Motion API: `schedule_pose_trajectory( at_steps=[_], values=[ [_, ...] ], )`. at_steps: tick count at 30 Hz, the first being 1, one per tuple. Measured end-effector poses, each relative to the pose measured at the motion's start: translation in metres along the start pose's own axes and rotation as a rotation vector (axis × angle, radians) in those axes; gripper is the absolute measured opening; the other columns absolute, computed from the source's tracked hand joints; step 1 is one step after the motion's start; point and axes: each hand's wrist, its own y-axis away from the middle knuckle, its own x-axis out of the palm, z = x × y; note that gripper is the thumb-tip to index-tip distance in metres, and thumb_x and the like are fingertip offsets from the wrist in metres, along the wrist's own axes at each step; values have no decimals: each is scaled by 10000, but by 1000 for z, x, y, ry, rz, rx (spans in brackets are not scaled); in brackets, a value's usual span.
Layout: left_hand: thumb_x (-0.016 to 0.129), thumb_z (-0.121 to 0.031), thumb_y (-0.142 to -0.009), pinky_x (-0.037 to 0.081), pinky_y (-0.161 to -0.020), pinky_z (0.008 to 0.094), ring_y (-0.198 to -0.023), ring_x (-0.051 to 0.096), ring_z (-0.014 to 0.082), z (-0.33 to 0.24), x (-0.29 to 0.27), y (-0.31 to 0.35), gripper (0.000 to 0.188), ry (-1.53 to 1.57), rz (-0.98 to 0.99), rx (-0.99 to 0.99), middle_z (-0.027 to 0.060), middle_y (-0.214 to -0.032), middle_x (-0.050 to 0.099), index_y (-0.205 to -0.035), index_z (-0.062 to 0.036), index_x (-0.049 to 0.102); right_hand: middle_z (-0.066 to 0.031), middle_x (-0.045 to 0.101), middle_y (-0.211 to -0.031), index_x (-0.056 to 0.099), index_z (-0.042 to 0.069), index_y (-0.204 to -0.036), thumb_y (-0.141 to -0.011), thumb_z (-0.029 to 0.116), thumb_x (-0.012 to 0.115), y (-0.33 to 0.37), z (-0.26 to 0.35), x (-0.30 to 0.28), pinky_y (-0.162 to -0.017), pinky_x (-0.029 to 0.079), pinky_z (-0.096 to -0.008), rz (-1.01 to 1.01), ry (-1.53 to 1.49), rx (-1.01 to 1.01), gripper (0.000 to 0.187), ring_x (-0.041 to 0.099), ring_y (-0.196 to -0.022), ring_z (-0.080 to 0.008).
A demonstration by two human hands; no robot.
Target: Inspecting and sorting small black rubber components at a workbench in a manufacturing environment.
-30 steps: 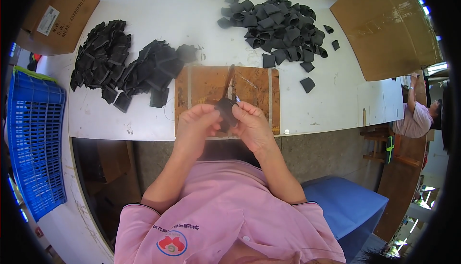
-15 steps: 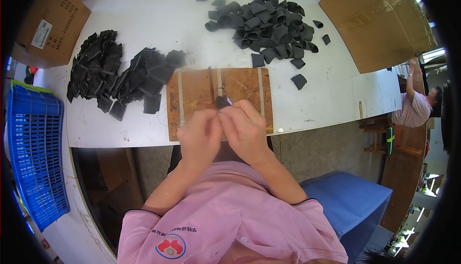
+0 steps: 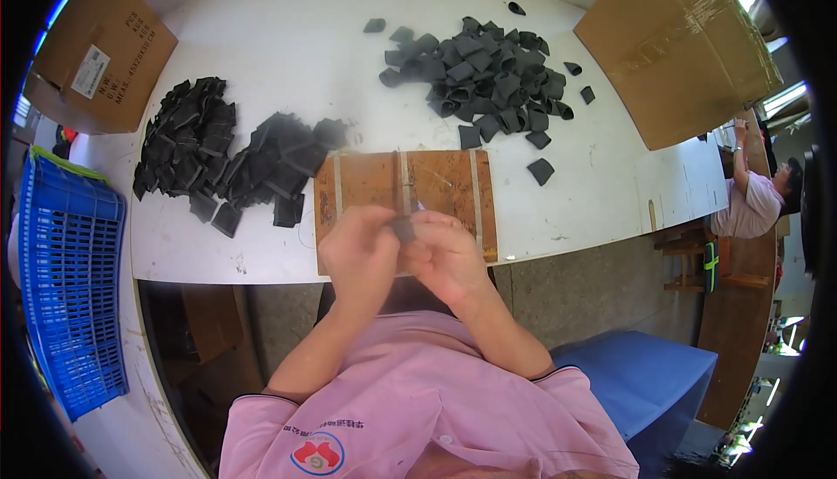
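Note:
Close together over the near edge of a brown wooden board [image 3: 357, 184], my two hands are drawn in toward each other. A small dark fabric piece [image 3: 403, 230] sits between the fingertips, pinched by my left hand [image 3: 356, 248] and my right hand [image 3: 446, 257]. The fingers are slightly smeared by motion. By the right fingertips a small pale, bluish bit shows; I cannot make out what it is. A narrow dark bar stands on the board beyond the hands. Pale strips run across the board.
Flat black fabric pieces [image 3: 187, 135] lie heaped at left, with another heap [image 3: 277, 158] beside them. Black tube-like pieces [image 3: 488, 69] are piled at the far right. Cardboard boxes [image 3: 96, 52] [image 3: 671, 52] flank the white table [image 3: 593, 191]. A blue basket [image 3: 78, 296] stands left; a co-worker [image 3: 754, 196] sits right.
The view has shifted, so the table sits slightly lower. My hands have come nearer my body, and the dark piece now shows between both hands' fingertips rather than beyond them.

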Motion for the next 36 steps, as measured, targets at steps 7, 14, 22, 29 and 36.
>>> schedule_pose_trajectory(
  at_steps=[7,14,22,29,36],
  values=[
    [451,73,-829,295,-362,205,-384,423,46,-25,-24,-32,230,1571,513,-574,175,-905,604,-1045,24,515,51,445,-656,543,56,-755,-931,275,550,6,46,54,-491,306,-196,98,843,-283,281,387,-580,-37],
    [425,-45,-920,254,-341,199,-344,334,42,-27,-30,-55,237,1484,435,-587,165,-889,621,-1140,9,491,65,418,-642,549,70,-757,-923,303,563,-31,63,78,-465,259,-177,203,720,-150,286,334,-536,-27],
    [425,-44,-914,275,-366,195,-364,356,56,-10,-28,-64,249,1892,471,-800,153,-914,648,-1108,60,540,82,395,-589,539,77,-733,-930,304,558,-37,65,60,-448,250,-184,258,774,-275,300,317,-515,-7],
    [517,-16,-869,319,-408,193,-458,423,29,-23,-22,-52,213,1120,250,-413,93,-943,639,-1077,6,556,63,451,-653,564,51,-800,-920,236,575,-36,59,52,-485,295,-183,179,774,-226,221,362,-553,-29],
    [599,30,-746,467,-697,247,-790,596,151,-43,-22,-64,346,84,105,403,74,-944,627,-1090,-1,576,-34,540,-804,586,15,-964,-793,234,710,-16,58,60,-546,408,-237,-5,1291,-962,304,520,-666,-124]
  ],
)
